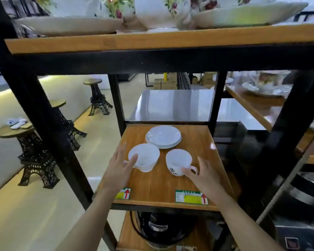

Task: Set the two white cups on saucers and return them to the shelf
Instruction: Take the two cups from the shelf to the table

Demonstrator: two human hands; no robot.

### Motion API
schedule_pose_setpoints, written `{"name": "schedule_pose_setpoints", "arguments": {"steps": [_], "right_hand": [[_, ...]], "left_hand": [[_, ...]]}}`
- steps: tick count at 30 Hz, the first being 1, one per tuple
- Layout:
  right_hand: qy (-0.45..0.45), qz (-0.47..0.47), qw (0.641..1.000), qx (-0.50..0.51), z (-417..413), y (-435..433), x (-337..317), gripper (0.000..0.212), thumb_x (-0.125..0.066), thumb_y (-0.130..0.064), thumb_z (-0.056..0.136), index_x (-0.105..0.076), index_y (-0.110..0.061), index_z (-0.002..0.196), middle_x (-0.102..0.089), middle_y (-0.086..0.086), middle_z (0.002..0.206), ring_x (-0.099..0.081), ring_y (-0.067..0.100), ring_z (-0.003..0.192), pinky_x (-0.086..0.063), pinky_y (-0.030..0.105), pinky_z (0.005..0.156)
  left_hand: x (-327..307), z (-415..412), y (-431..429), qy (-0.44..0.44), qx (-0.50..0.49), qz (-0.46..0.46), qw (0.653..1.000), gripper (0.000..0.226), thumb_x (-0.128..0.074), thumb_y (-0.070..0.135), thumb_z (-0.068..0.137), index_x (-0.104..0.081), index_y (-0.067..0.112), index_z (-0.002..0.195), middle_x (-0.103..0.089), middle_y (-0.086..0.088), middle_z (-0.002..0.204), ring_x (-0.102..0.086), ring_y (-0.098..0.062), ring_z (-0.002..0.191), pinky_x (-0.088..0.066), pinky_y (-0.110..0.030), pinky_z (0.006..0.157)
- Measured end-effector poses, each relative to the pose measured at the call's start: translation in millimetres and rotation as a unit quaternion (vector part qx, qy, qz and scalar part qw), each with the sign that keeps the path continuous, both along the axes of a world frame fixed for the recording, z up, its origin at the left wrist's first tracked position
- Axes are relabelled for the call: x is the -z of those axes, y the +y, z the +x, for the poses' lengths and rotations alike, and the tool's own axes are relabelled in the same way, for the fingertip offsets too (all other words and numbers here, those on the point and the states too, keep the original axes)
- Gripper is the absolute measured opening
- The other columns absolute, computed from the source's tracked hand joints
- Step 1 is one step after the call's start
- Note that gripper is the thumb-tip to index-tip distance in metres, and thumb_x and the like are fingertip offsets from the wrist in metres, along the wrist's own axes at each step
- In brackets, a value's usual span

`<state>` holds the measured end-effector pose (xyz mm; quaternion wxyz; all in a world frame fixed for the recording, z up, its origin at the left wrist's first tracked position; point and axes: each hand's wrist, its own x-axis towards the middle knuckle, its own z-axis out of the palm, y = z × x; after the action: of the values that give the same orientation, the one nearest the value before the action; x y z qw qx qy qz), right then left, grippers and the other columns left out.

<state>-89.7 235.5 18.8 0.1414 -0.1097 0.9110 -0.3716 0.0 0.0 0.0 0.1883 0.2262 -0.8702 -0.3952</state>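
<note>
Two white cups stand on the wooden middle shelf [158, 185]. The left cup [145, 157] sits tilted at the front left; the right cup [178, 163] carries a dark logo and has its handle pointing right. Behind them lies a stack of white saucers [163, 136]. My left hand [120, 169] has its fingers spread, and the fingertips touch the left cup's rim and handle side. My right hand [205, 176] is spread too, with fingertips at the right cup's handle. Neither hand has closed around a cup.
Black frame posts [116, 98] flank the shelf. The upper shelf [152, 40] holds floral plates and a teapot. Price labels [190, 196] sit on the shelf's front edge. A dark appliance [161, 229] stands below. Tower-shaped stools [36, 160] stand at the left.
</note>
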Motion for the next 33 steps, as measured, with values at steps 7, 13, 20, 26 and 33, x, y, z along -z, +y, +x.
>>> {"name": "schedule_pose_setpoints", "arguments": {"steps": [7, 13, 20, 26, 33], "right_hand": [[-0.09, -0.091, 0.992, -0.006, 0.7, -4.3, 1.8, 0.039, -0.055, -0.047, 0.089, -0.049, -0.021, 0.117, -0.052, -0.005, 0.102, -0.052, 0.003, 0.081, -0.038, 0.014, 0.062], [-0.162, -0.128, 0.977, 0.044, 0.7, -6.9, -3.9, 0.04, -0.063, -0.042, 0.085, -0.055, -0.012, 0.109, -0.065, 0.008, 0.096, -0.065, 0.019, 0.084, -0.055, 0.031, 0.07], [-0.333, -0.245, 0.907, 0.081, 6.6, -10.0, -8.6, 0.031, -0.065, -0.032, 0.086, -0.054, -0.004, 0.08, -0.065, 0.024, 0.108, -0.067, 0.027, 0.086, -0.056, 0.032, 0.059], [-0.411, -0.297, 0.856, 0.105, 8.9, -10.2, -7.1, 0.035, -0.068, -0.036, 0.082, -0.051, -0.008, 0.069, -0.066, 0.019, 0.105, -0.068, 0.026, 0.088, -0.056, 0.028, 0.052], [-0.301, -0.299, 0.892, 0.157, 14.6, -23.7, 4.2, 0.035, -0.062, -0.044, 0.086, -0.052, -0.012, 0.076, -0.052, 0.01, 0.072, -0.053, 0.018, 0.061, -0.048, 0.026, 0.052]], "left_hand": [[3.4, -1.6, 9.8, -0.017, -0.072, 0.186, 0.98, 0.067, -0.048, 0.048, 0.092, -0.031, 0.015, 0.147, -0.039, -0.006, 0.149, -0.04, -0.025, 0.134, -0.032, -0.037, 0.106], [1.2, 5.2, 11.6, -0.019, -0.092, 0.224, 0.97, 0.036, -0.05, 0.043, 0.092, -0.059, 0.009, 0.098, -0.064, -0.013, 0.103, -0.062, -0.029, 0.1, -0.047, -0.035, 0.076], [-14.0, 5.0, 12.3, -0.005, -0.084, 0.415, 0.906, 0.016, -0.062, 0.026, 0.089, -0.051, 0.015, 0.092, -0.063, -0.016, 0.099, -0.063, -0.031, 0.099, -0.057, -0.048, 0.077], [-17.8, 6.2, 3.2, -0.106, -0.021, 0.495, 0.862, 0.028, -0.062, 0.037, 0.087, -0.056, 0.009, 0.086, -0.065, -0.015, 0.095, -0.063, -0.02, 0.076, -0.051, -0.025, 0.043], [-6.5, 3.3, 18.3, -0.022, -0.062, 0.492, 0.868, 0.037, -0.053, 0.025, 0.093, -0.04, 0.013, 0.061, -0.034, -0.004, 0.063, -0.027, -0.011, 0.047, -0.02, -0.016, 0.031]]}}
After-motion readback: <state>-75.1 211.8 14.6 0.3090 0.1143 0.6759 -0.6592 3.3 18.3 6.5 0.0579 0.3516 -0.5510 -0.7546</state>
